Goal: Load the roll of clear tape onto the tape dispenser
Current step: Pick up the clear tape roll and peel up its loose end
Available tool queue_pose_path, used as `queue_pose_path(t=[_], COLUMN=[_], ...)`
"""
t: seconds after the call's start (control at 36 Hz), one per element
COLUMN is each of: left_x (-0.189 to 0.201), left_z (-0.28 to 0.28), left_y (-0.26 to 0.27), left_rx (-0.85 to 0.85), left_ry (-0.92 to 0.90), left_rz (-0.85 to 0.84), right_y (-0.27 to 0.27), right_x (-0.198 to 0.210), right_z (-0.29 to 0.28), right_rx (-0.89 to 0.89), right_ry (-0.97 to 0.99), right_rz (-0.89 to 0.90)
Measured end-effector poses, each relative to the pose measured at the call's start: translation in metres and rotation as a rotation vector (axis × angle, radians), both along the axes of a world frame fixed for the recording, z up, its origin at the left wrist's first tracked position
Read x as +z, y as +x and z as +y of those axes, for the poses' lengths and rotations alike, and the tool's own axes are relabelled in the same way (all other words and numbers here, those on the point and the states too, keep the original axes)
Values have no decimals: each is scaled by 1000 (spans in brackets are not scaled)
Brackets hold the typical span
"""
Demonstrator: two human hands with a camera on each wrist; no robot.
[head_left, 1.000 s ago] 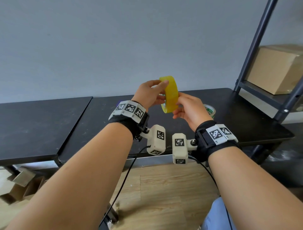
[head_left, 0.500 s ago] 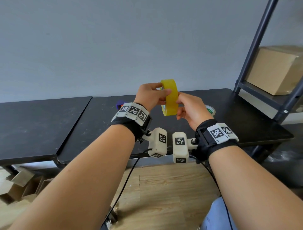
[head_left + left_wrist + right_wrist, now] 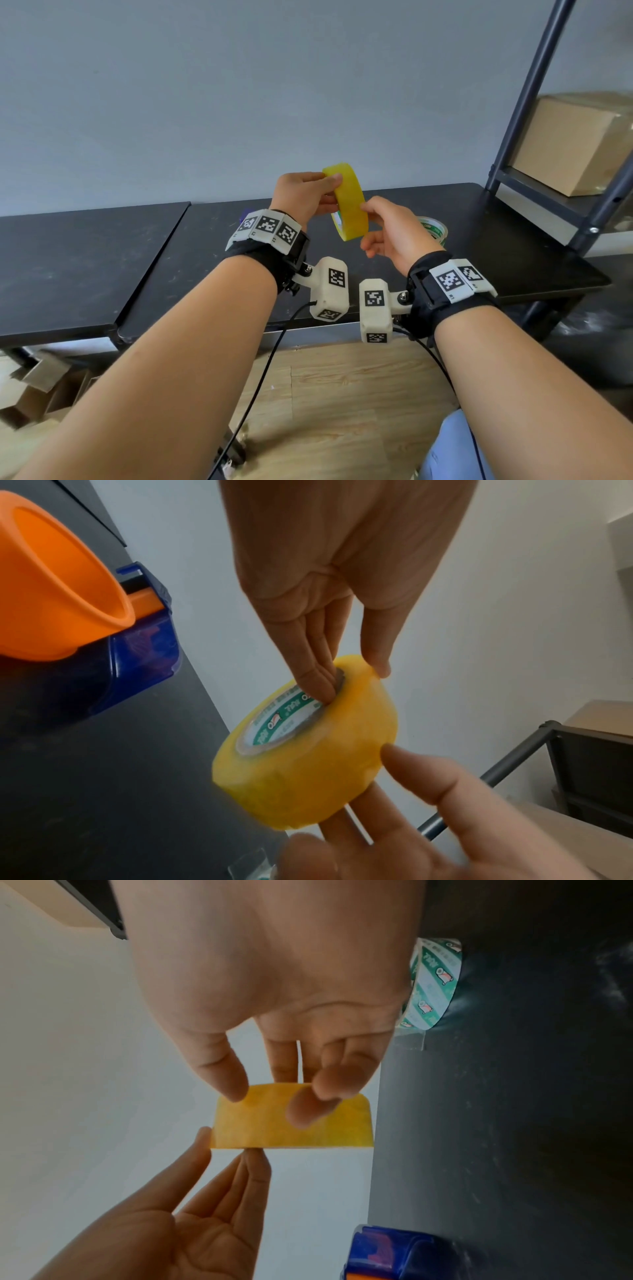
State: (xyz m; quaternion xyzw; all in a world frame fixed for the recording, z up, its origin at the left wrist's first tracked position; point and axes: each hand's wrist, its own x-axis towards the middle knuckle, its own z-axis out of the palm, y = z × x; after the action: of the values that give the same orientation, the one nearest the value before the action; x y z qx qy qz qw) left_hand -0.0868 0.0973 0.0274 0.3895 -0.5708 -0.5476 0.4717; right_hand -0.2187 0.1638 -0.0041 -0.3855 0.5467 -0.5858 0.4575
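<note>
Held in air right of blue-and-orange plastic tape dispenser (image 3: 137, 656): yellow-tinted clear tape roll (image 3: 349, 205), unmounted. Grip, left hand (image 3: 301, 198): fingers in core, thumb on rim. Grip, right hand (image 3: 394, 233): thumb and fingertips on outer face. Risk: shallow pinch slips, roll drops onto black counter (image 3: 205, 246).

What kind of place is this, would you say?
Probably a storeroom or packing area: a metal rack holding a cardboard box, plain black tables against a bare wall, and a blue tape dispenser plus a yellowish tape roll.
</note>
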Motion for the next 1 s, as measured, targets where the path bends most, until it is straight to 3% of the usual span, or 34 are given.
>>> queue_pose_path(t=[0.5, 0.78, 1.0], left_x=[-3, -6, -9], left_z=[-6, -11, -6], left_y=[3, 6, 6], left_rx=[59, -46, -130], left_ry=[48, -48, -83], left_rz=[65, -174, -221], right_y=[9, 13, 13], right_x=[7, 10, 11], right_z=[5, 7, 8], right_rx=[-22, -33, -78], right_ry=[-5, -19, -10], right_rz=[21, -26, -19])
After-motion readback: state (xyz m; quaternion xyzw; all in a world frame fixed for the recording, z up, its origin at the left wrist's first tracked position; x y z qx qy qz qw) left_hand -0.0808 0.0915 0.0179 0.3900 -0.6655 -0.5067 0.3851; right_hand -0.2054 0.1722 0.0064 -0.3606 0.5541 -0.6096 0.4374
